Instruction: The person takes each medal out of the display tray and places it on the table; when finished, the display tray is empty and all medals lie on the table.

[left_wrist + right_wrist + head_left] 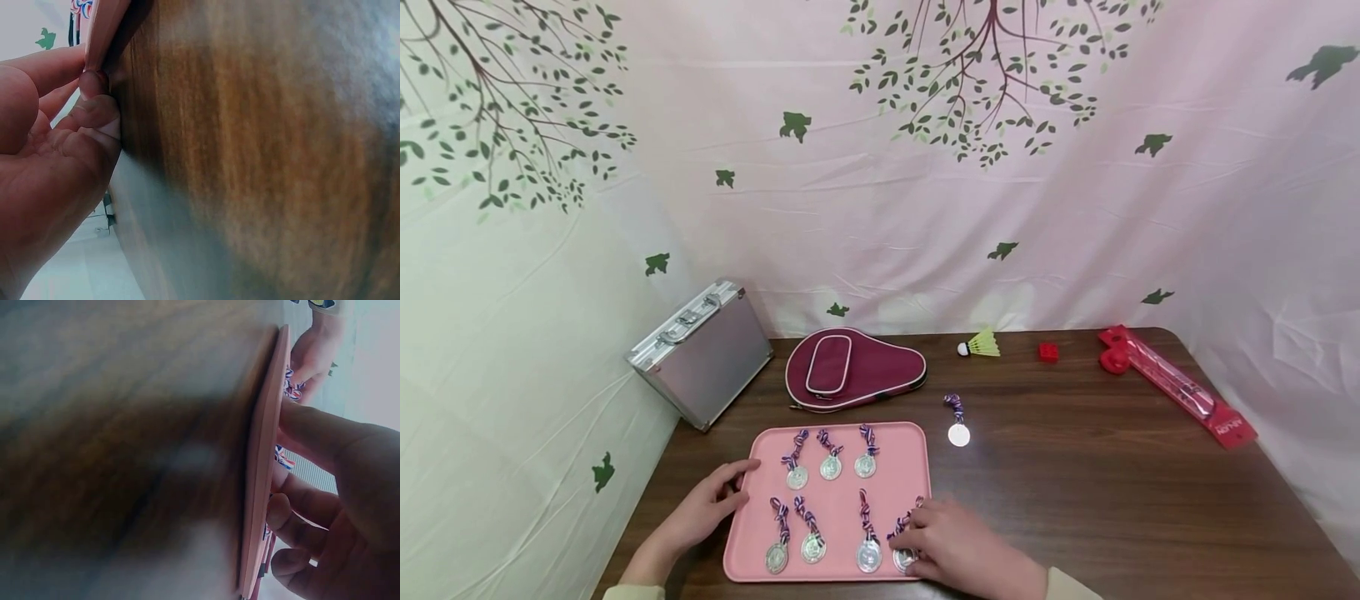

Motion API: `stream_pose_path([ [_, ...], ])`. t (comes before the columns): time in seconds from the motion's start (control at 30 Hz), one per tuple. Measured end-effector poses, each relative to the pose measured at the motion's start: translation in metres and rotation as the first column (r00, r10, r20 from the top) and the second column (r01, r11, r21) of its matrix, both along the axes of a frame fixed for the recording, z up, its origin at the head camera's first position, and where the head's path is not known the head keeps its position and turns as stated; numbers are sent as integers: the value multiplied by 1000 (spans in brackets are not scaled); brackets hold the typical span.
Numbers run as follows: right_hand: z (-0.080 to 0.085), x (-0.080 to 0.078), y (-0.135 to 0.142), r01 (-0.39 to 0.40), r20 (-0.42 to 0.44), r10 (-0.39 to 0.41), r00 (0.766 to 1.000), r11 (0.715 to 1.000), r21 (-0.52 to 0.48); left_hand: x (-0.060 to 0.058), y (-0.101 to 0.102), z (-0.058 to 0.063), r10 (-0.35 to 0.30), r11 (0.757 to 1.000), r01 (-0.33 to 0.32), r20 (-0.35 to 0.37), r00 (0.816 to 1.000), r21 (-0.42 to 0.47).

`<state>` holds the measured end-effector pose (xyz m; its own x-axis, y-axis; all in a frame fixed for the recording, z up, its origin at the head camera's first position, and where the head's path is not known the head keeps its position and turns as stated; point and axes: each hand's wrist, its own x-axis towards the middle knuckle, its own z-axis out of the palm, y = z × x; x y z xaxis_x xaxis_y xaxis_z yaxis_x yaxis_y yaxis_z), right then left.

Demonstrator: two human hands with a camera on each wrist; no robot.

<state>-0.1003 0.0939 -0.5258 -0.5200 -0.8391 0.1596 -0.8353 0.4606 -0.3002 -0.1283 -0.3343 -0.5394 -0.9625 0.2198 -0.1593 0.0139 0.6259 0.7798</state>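
Observation:
A pink tray [837, 513] lies on the table with several silver medals [831, 467] on it in two rows, their striped ribbons knotted into bundles. My left hand [707, 506] holds the tray's left rim; in the left wrist view its fingers [59, 67] meet the edge. At the tray's lower right corner, my right hand [958, 543] pinches a medal [904, 559] that rests on the tray. Its striped ribbon [284, 457] shows between thumb and fingers in the right wrist view. Another medal [958, 434] lies on the bare wood beyond the tray's upper right corner.
Behind the tray lies a maroon paddle case [880, 367]; a silver metal case [707, 358] stands at the left. Along the back are a yellow shuttlecock [981, 343], a red block [1048, 352] and a red package [1172, 379]. Printed cloth surrounds the brown table [1075, 467].

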Motion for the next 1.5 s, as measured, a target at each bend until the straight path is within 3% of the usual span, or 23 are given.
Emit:
stream_pose_path([
  [0.37, 5, 2, -5, 66, 90, -69, 994, 997, 34, 1, 1, 1, 0, 1000, 0, -18, 1000, 4],
  [0.67, 6, 1, -10, 116, 186, -128, 974, 991, 73, 1, 1, 3, 2, 1000, -2, 7, 1000, 0],
  [0.8, 1, 1, -9, 135, 272, -126, 954, 991, -17, 2, 1, 3, 7, 1000, -7, 12, 1000, -7],
  [0.97, -5, -3, -4, 180, 406, -114, 907, 975, -129, 1, 2, 3, 12, 1000, -12, 15, 1000, -4],
  [1.23, -11, -8, 4, 132, 446, 32, 895, 934, -332, 2, 2, 4, 19, 1000, -20, 21, 1000, 11],
  [1.5, -10, -21, 18, 161, 480, 84, 873, 880, -447, 1, 2, 3, 16, 1000, -17, 22, 1000, 18],
])
